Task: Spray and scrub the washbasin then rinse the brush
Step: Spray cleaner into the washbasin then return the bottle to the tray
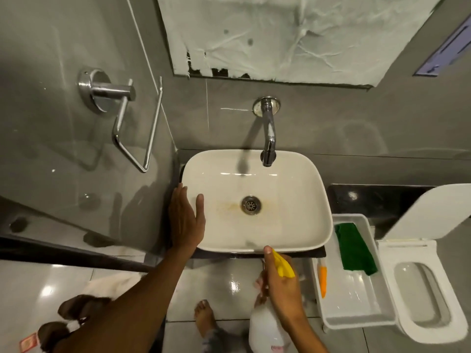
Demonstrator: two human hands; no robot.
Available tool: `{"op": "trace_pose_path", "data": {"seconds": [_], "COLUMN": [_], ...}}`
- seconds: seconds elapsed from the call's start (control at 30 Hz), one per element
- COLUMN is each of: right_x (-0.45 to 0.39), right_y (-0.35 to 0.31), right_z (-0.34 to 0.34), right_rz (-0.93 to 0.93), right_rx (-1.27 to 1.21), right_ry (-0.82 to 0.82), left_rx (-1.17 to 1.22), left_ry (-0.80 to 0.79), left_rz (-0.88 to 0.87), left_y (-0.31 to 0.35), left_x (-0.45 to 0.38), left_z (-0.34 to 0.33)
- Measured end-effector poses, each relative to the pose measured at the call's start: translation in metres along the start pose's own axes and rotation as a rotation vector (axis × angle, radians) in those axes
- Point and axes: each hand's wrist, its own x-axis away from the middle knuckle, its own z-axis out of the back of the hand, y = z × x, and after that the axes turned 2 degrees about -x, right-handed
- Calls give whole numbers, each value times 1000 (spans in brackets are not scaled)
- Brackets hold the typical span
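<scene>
Head view. We look down on a white washbasin [257, 200] set on a dark desk [377, 200], its long axis running left to right, with a rusty stain on both sides of the drain [251, 205] and a wall tap [268, 133] over the far rim. The left hand [187, 220] lies flat on the basin's left rim, its fingers [178, 197] straight and close together, holding nothing. The right hand [280, 284] is wrapped around the neck of a white spray bottle [265, 327]; its yellow nozzle [283, 264] sits just outside the near rim and points up and inward, roughly toward the drain. We judge spraying to be the step in hand: the stain lies ahead and slightly left of the nozzle, and the right hand is the nearer one to it. To the right, a white tray [356, 314] holds a green cloth [355, 247] and an orange-handled item [323, 280], possibly the brush; we cannot tell. A toilet [420, 289] stands beyond.
</scene>
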Motion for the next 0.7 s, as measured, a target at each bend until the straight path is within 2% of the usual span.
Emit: {"op": "trace_pose_path", "data": {"seconds": [0.07,0.17,0.27,0.37,0.47,0.57,0.7], "right_x": [3,4,4,1,-3,-8,-13], "right_y": [-1,-2,-3,-4,-2,2,5], "right_z": [0,2,4,11,17,26,42], "right_rz": [-38,47,11,89,66,112,68], "right_rx": [-27,25,-3,46,32,63,46], "right_ry": [-18,31,30,62,93,197,328], "left_rx": [5,2,-14,-47,-74,-95,-95], "left_ry": [8,10,-11,-38,-55,-63,-60], "left_rz": [-10,-33,-39,-70,-97,-126,-131], "left_y": [0,0,-1,-1,1,1,2], "left_x": [0,-1,-2,-1,-2,-1,-1], "left_z": [0,-1,-2,-2,0,1,0]}}
